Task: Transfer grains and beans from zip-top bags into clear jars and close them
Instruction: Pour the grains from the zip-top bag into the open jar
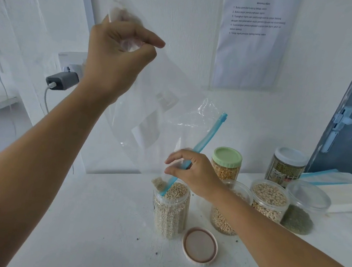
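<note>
Plastic fills the middle of the view: a clear zip-top bag (152,100) held upside down and slanted, its closed bottom high on the left, its blue zip strip (200,144) running down to the right. The left hand (118,55) is raised in front of the white wall, fingers curled tight and pinching the bag's upper corner. Further left on the wall, a grey charger (62,81) sits in a socket with its cable hanging down. The right hand (190,172) is lower and nearer the table, thumb and fingers pinching the bag at the zip strip, just above the open jar (170,209). That jar stands on the white table (100,223), full to the brim with pale grain, and the low end of the strip dips into its mouth. A pink-rimmed lid (200,245) lies top-down on the table just near-right of the jar. Right of the jar, partly behind the right forearm, stands a second jar of tan beans (223,221), then a third of pale round beans (270,199). Behind them is a jar with a green lid (226,164) holding yellow grain, and a white-lidded jar (287,164) of dark green beans. Farthest right, a clear tub (305,210) of green grain tilts against a white board. A printed sheet (254,39) hangs on the wall above.
</note>
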